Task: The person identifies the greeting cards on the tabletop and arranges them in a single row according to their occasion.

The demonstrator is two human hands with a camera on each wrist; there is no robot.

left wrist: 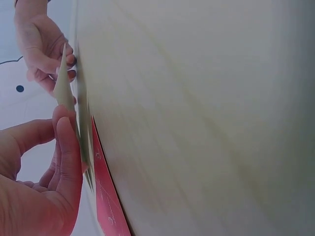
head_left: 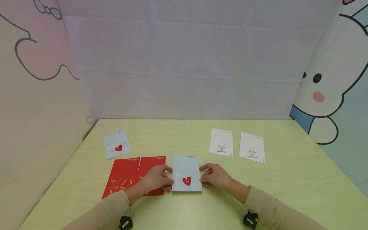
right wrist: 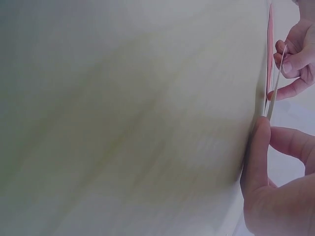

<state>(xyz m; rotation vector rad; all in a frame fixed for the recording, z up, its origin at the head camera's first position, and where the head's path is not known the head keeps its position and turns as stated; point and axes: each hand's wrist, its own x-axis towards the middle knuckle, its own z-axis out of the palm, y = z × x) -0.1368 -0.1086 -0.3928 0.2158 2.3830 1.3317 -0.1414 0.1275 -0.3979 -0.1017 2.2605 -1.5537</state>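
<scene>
A light blue card (head_left: 184, 166) with a winged red heart is held in front of the person, low over the table. My left hand (head_left: 156, 178) pinches its left edge between thumb and fingers. At the opposite edge, my right hand (head_left: 216, 176) grips it in the same way. Seen edge-on in the left wrist view, the card (left wrist: 62, 92) stands slightly off the table between both hands. In the right wrist view the right thumb and fingers meet at the near end of the card (right wrist: 277, 86). The left forearm and hand partly cover two red cards (head_left: 122, 174).
Another light blue heart card (head_left: 116, 145) lies at the back left. Two white cards with a diamond print, one nearer the middle (head_left: 221, 142) and one farther right (head_left: 252, 147), lie at the back right. A white cloth (head_left: 187, 64) hangs behind the pale green table (head_left: 299, 172).
</scene>
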